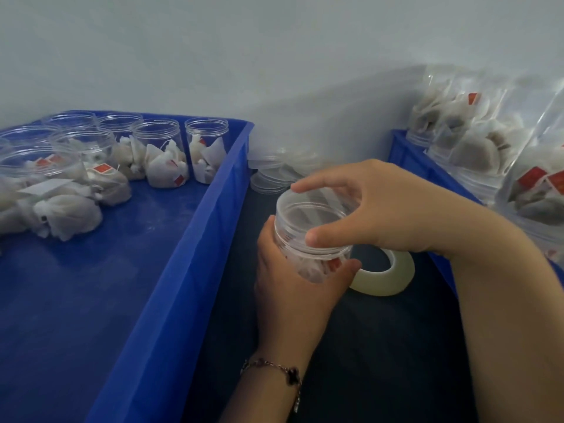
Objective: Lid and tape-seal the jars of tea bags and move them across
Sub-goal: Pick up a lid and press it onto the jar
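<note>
A clear plastic jar [317, 264] of tea bags stands tilted over the dark table between two blue crates. My left hand [293, 285] grips its body from below and the left. My right hand [375, 209] curls over its top, thumb and fingers pinching the clear lid [311, 215] that sits on the jar's mouth. A roll of clear tape [393, 273] lies flat on the table just right of the jar, partly hidden by my right wrist.
The left blue crate [189, 239] holds several open jars of tea bags [164, 157] and loose tea bags [61, 212]. A stack of clear lids [274, 175] lies behind the jar. The right blue crate [412, 157] carries clear bags of tea bags [488, 141]. A white wall stands behind.
</note>
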